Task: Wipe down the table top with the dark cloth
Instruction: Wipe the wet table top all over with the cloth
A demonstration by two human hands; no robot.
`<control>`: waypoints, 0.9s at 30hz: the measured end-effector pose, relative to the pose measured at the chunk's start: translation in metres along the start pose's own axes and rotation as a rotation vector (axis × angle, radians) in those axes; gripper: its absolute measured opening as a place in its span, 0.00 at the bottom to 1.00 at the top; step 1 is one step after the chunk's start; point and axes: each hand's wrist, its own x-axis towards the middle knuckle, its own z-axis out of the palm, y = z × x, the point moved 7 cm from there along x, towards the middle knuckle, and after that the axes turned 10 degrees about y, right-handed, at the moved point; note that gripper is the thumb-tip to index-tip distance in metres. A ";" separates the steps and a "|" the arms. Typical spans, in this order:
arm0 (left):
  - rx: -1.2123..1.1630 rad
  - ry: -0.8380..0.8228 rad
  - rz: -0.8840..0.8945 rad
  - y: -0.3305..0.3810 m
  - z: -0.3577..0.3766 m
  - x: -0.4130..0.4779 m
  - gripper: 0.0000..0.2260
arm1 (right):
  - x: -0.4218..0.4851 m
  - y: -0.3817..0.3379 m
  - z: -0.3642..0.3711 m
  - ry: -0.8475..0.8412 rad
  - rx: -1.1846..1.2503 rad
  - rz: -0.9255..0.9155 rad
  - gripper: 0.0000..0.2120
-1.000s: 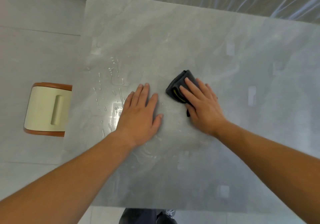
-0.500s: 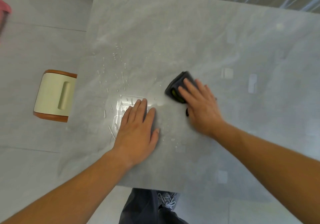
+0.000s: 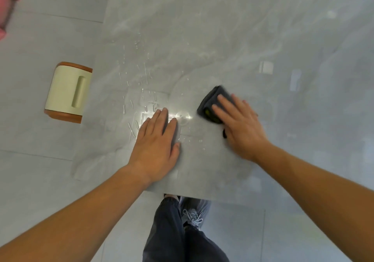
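Two hands rest on the grey table top (image 3: 232,28). Our right hand (image 3: 240,126), right of centre, presses flat on the folded dark cloth (image 3: 210,103), fingers spread over it rather than gripping. Our left hand (image 3: 156,146), at centre, lies open and holds nothing, palm down beside water droplets (image 3: 139,79).

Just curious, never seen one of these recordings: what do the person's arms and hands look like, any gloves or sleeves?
Both the left hand and right hand are bare: no gloves, rings or watch visible. The forearms show no sleeves.
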 end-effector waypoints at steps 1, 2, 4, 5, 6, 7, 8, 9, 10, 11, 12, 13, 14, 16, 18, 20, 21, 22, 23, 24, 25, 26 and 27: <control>0.005 -0.004 -0.001 -0.001 0.002 -0.007 0.29 | 0.003 0.009 -0.004 0.013 0.019 0.127 0.30; 0.010 -0.006 -0.002 -0.002 0.002 -0.013 0.29 | 0.003 0.012 -0.005 0.020 0.034 0.250 0.31; 0.016 -0.011 0.002 -0.003 0.002 -0.024 0.29 | -0.010 -0.003 -0.002 0.060 0.036 0.396 0.32; 0.017 -0.017 0.001 -0.005 0.001 -0.028 0.29 | -0.020 -0.020 0.001 0.076 0.032 0.396 0.33; 0.017 -0.024 0.001 -0.006 0.000 -0.032 0.30 | -0.033 -0.039 0.006 0.073 0.035 0.353 0.33; 0.015 -0.033 0.002 -0.007 -0.001 -0.036 0.30 | -0.048 -0.059 0.013 0.050 0.043 0.281 0.32; 0.012 -0.039 0.004 -0.008 -0.002 -0.039 0.31 | -0.063 -0.076 0.018 0.019 0.046 0.195 0.32; 0.013 -0.045 0.009 -0.008 -0.002 -0.041 0.31 | -0.077 -0.087 0.023 -0.017 0.039 0.110 0.31; 0.016 -0.056 0.016 -0.009 -0.002 -0.044 0.31 | -0.087 -0.091 0.025 -0.050 0.029 0.034 0.31; 0.020 -0.072 0.022 -0.011 0.000 -0.046 0.31 | -0.091 -0.086 0.026 -0.067 0.020 -0.028 0.31; 0.024 -0.085 0.026 -0.013 0.001 -0.048 0.32 | -0.090 -0.076 0.024 -0.063 0.011 -0.047 0.31; 0.029 -0.094 0.032 -0.015 0.003 -0.048 0.32 | -0.087 -0.063 0.022 -0.046 0.008 -0.012 0.31; 0.030 -0.096 0.039 -0.017 0.004 -0.049 0.32 | -0.083 -0.050 0.018 -0.011 0.017 0.071 0.30; 0.014 -0.086 0.060 -0.021 0.005 -0.049 0.31 | -0.079 -0.033 0.008 0.089 0.051 0.286 0.29; -0.009 -0.068 0.076 -0.025 0.003 -0.051 0.29 | -0.084 -0.043 0.008 0.148 0.066 0.458 0.28; -0.020 -0.041 0.071 -0.033 -0.002 -0.053 0.28 | -0.096 -0.076 0.014 0.178 0.052 0.504 0.30; -0.012 -0.032 0.063 -0.038 -0.004 -0.054 0.27 | -0.104 -0.097 0.020 0.172 0.039 0.462 0.31; 0.000 -0.024 0.055 -0.044 -0.006 -0.054 0.27 | -0.113 -0.119 0.027 0.140 0.023 0.386 0.32; 0.011 -0.016 0.047 -0.051 -0.008 -0.055 0.27 | -0.122 -0.140 0.036 0.088 0.004 0.294 0.32; 0.018 -0.009 0.040 -0.058 -0.010 -0.055 0.27 | -0.130 -0.157 0.043 0.036 -0.016 0.209 0.32; 0.025 -0.005 0.034 -0.065 -0.012 -0.054 0.27 | -0.135 -0.165 0.047 0.005 -0.028 0.144 0.32; 0.034 -0.005 0.031 -0.071 -0.013 -0.054 0.27 | -0.134 -0.164 0.047 -0.005 -0.031 0.100 0.31; 0.045 -0.008 0.031 -0.077 -0.014 -0.053 0.27 | -0.130 -0.159 0.046 -0.005 -0.034 0.083 0.31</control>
